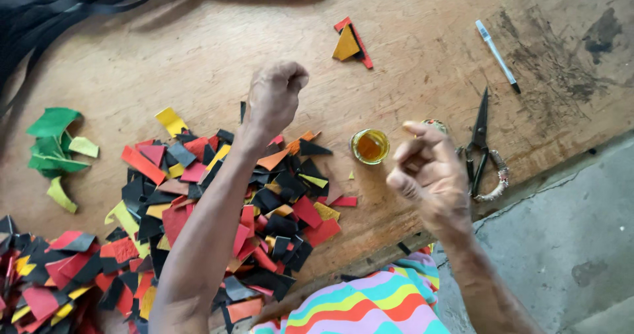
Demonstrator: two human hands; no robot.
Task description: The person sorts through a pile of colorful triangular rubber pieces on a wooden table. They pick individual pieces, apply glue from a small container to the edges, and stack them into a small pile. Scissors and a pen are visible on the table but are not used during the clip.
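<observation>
- Your left hand [276, 96] hovers curled, seemingly empty, over the scrap pile [218, 202] mid-counter
- Your right hand [426, 169], fingers pinched narrow, hangs beside the glue pot [370, 146] near the counter's front edge

A craft workshop: worn wooden workbench [422, 50], heaped coloured leather offcuts [218, 202], scissors [480, 142], glue pot [370, 146]

So the big pile of scraps [218, 202] sits on the table [422, 63], with a smaller heap of curled scraps [56, 149] off to its left. The little jar [370, 146] is just right of the pile, scissors [481, 146] further right, pen [497, 54] behind those. Straps [79, 3] lie along the far left edge.
</observation>
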